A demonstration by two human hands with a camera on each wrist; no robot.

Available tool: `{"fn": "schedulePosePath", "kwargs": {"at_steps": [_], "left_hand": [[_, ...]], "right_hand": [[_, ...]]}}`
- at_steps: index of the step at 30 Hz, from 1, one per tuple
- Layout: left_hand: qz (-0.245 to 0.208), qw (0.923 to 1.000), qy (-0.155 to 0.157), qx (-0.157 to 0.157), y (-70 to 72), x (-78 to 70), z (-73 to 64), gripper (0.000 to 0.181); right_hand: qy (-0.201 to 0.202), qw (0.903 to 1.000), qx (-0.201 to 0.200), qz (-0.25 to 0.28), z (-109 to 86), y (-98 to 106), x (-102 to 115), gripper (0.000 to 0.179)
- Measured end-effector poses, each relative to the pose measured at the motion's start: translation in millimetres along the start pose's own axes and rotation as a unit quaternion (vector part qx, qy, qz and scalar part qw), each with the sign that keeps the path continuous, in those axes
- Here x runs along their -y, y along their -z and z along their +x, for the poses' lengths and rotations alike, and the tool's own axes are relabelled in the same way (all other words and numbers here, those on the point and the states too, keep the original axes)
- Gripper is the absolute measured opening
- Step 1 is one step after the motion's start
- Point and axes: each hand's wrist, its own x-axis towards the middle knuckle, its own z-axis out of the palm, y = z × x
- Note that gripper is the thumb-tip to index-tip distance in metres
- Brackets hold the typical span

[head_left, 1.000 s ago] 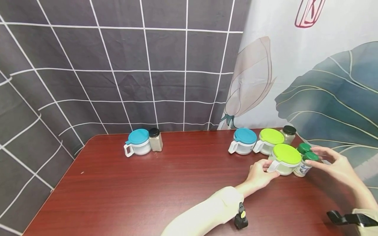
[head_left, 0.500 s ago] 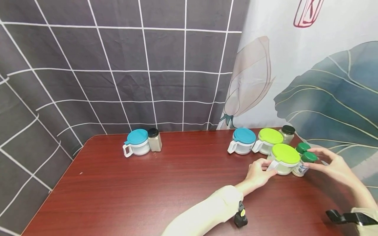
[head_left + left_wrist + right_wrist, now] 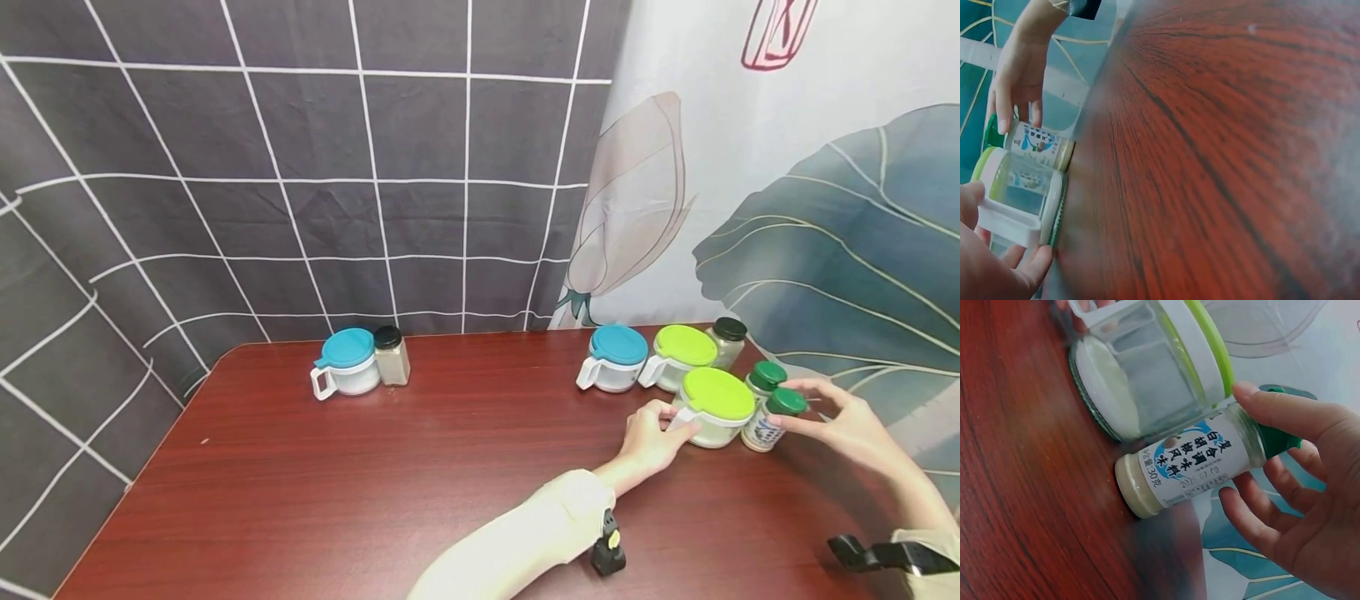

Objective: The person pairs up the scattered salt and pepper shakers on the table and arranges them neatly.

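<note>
In the head view my left hand (image 3: 651,437) grips the white handle of a clear seasoning jar (image 3: 712,429) with a lime-green lid. The left wrist view shows the thumb above the handle and fingertips below it, by the jar's base (image 3: 1054,209). My right hand (image 3: 851,425) holds a green-capped seasoning shaker (image 3: 1188,459) around its neck, thumb on one side and fingers on the other. This shaker stands upright beside the jar, its printed label showing pale powder below. A second green-capped shaker (image 3: 767,377) stands just behind, partly hidden.
Behind stand another lime-lidded jar (image 3: 681,358), a blue-lidded jar (image 3: 615,358) and a black-capped bottle (image 3: 726,342). At the back left are a blue-lidded jar (image 3: 351,362) and a black-capped bottle (image 3: 392,357). A curtain (image 3: 810,250) borders the reddish-brown table (image 3: 375,492).
The lime-lidded jar in my left hand has shifted slightly left. The shaker in my right hand has come slightly toward me, and more of the shaker behind shows.
</note>
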Motion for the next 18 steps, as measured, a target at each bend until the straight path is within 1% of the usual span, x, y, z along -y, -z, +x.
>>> {"fn": "schedulePosePath", "kwargs": {"at_steps": [3,6,9,14,18], "left_hand": [[0.024,0.9994,-0.015,-0.02,-0.3,-0.2,0.6,0.022],[0.042,0.9981,-0.023,-0.039,0.5,1.4,0.3,0.022],[0.039,0.9978,-0.02,-0.049,2.3,3.0,0.3,0.021],[0.025,0.9982,-0.017,-0.052,8.8,4.2,2.3,0.021],[0.018,0.9987,-0.028,-0.038,14.3,4.0,6.4,0.02]], "right_hand": [[0.006,0.9999,0.014,0.005,-1.6,1.4,-0.7,0.046],[0.017,0.9989,0.039,0.018,-3.6,1.5,-2.2,0.048],[0.029,0.9973,0.057,0.035,-4.8,0.8,-3.4,0.05],[0.04,0.9962,0.066,0.042,-4.1,-1.7,-3.0,0.05],[0.041,0.9954,0.07,0.051,-4.1,-3.4,-1.7,0.047]]}}
